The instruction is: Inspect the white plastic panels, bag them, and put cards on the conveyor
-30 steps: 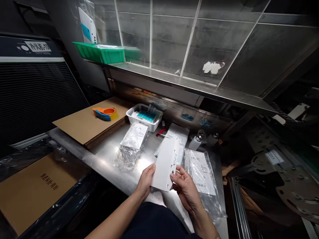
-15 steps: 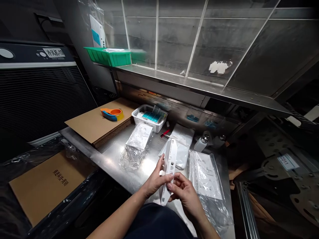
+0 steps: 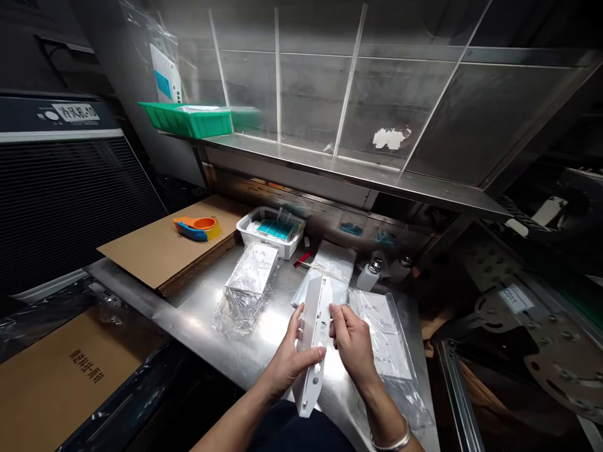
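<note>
My left hand (image 3: pixel 287 364) grips a long white plastic housing (image 3: pixel 315 345), its thumb across the narrow side with slots and holes. The housing stands tilted over the front of the metal bench. Close to its right edge is my right hand (image 3: pixel 353 342), fingers curled and thumb pressed to them. What lies in that pinch is hidden. Right of the hands lie flat white plastic panels (image 3: pixel 384 336) in a clear bag. Behind the housing rests a stack of clear plastic bags (image 3: pixel 335 262). More bagged white panels (image 3: pixel 254 267) lie to the left.
Cardboard sheets (image 3: pixel 146 251) are stacked at left, with an orange and blue tape dispenser (image 3: pixel 195 228) on top. A white basket (image 3: pixel 245 237), a red-handled tool (image 3: pixel 302 259) and a pump bottle (image 3: pixel 369 276) stand or lie farther back. A green tray (image 3: pixel 188 122) sits on the metal shelf (image 3: pixel 301 160).
My right hand has moved up along the housing's right side, from its lower part. The housing has turned to show more of its left face. The camera view has shifted.
</note>
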Demonstrator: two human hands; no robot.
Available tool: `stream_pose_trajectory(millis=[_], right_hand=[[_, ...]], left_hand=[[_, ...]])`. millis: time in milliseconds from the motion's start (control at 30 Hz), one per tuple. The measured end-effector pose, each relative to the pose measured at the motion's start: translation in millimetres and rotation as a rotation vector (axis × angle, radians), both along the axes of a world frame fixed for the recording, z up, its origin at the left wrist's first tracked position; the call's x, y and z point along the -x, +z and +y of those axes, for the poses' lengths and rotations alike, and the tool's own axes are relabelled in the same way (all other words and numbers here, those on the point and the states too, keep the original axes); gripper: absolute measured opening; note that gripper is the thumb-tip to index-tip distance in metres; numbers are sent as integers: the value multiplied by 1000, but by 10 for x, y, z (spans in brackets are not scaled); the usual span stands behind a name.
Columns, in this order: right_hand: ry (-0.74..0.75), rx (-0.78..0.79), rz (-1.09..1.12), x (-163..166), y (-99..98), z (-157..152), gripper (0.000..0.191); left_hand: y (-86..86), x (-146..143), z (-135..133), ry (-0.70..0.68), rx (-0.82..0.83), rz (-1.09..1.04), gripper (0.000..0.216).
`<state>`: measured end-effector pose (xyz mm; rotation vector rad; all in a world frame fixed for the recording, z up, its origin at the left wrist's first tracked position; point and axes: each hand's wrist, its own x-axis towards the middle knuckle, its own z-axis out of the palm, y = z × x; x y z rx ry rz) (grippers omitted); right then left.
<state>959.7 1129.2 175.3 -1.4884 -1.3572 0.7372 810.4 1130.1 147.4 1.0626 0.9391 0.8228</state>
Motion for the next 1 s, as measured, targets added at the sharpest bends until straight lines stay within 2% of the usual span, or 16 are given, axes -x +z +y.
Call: stream_pose_trajectory(millis=[133,267,333,400,500,600,700,833,1000], right_hand=[[-136,-59,-54,-204,-38,30,34],[-193,-81,34,-350,-62,80,25],[-188,-89,125,-356,-70,100,34],[-139,-41,246,-325,-59,107,47],[12,106,396,-237,3,107,39],[130,143,387,-130,79,124,32],[169,114,354,-39,116,159,32],[238,134,301,15,110,146,22],[341,201,330,32,87,39,33]], left_hand=[[-40,31,-23,19,59,25,103],[-62,11,-45,11,66,-23,102],[-65,-6,-49,10,63,-28,103],[-65,-17,-49,9,57,-35,103],[-67,-22,-48,9,39,-49,102],[-67,-26,-56,4,0,-56,98],[-68,-25,-72,1,-27,-57,96],[-77,0,-85,6,52,-77,94],[-85,28,-64,-27,44,-117,92]])
